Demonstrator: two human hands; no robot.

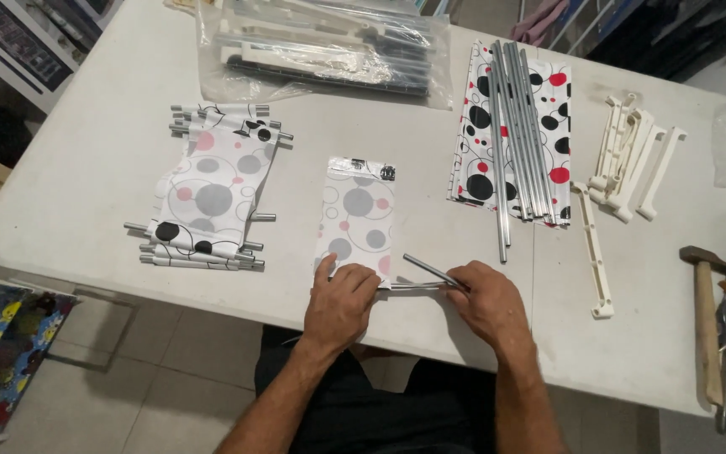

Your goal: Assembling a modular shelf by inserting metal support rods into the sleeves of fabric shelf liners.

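The left hand (339,296) is pressing flat, fingers spread, on the near edge of a white fabric panel printed with grey and pink circles (356,217), which is lying on the white bench (102,160) just ahead of both hands. The right hand (487,301) is closing around thin grey metal rods (430,273), pinching them at the panel's near right corner, one rod angling up and away. Beyond the left hand and off to its outer side, a stack of similar panels with rods already through them (210,189) is sitting. Beyond the right hand, a bundle of long metal rods (516,139) is resting on folded black-and-red circle fabric (553,118), with cream plastic brackets (628,160) and a wooden-handled hammer (706,311) further out.
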